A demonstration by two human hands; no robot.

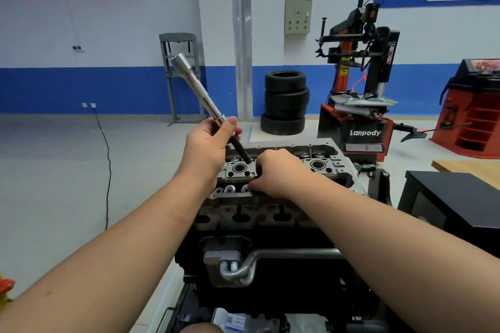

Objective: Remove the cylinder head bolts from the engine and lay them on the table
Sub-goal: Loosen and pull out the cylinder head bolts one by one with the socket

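Head view: a chrome socket extension (198,89) with a dark cylinder head bolt (241,150) hanging from its lower end is gripped in the left hand (209,147), tilted over the cast-aluminium cylinder head (319,167). The right hand (276,173) is curled at the head's near edge; whether anything is pinched cannot be told. The bolt is judged long, stiff, heavyish steel, possibly oily, best taken mid-shank. The black table (454,197) stands right.

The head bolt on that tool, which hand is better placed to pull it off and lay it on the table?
Right hand: it holds no tool, resting on the cylinder head nearer the dark table. The left hand grips the socket extension.
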